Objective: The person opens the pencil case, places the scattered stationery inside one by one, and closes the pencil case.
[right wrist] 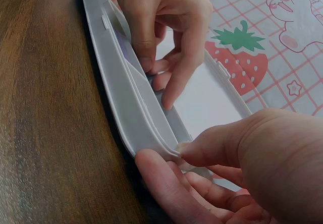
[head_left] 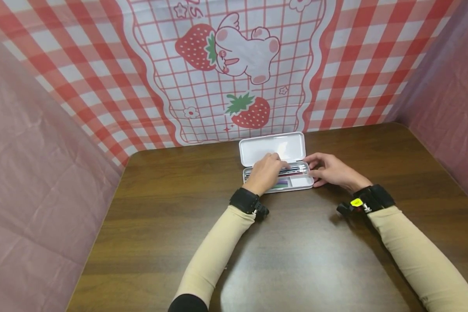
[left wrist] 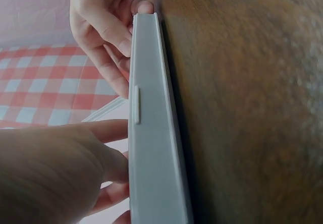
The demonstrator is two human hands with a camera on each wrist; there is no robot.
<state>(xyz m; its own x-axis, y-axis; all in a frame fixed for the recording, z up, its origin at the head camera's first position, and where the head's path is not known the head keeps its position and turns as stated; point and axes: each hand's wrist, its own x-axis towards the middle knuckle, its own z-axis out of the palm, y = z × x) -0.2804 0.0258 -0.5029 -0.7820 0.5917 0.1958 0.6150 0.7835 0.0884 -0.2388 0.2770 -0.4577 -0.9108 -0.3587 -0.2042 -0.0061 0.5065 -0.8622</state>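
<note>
A white pencil case [head_left: 310, 185] lies on the table with its lid [head_left: 292, 147] raised at the back. Inside, several pencils [head_left: 296, 169] lie along the rear section. In front of them are purple and green items [head_left: 281, 183] and a white block [head_left: 300, 181]. My left hand [head_left: 263, 174] reaches down into the tray, fingers bent and tips among the pencils; I cannot tell whether they pinch one. With thumb on the rim and fingers against the outside, my right hand [head_left: 331, 171] grips the case's right end. The front wall [left wrist: 154, 113] and its small catch [left wrist: 137, 104] show in the left wrist view.
The brown wooden table [head_left: 160, 225] spreads around the case. Right behind the lid hangs a red-checked cloth [head_left: 226, 117] with strawberry prints. Pinkish curtains [head_left: 35, 173] close off both sides.
</note>
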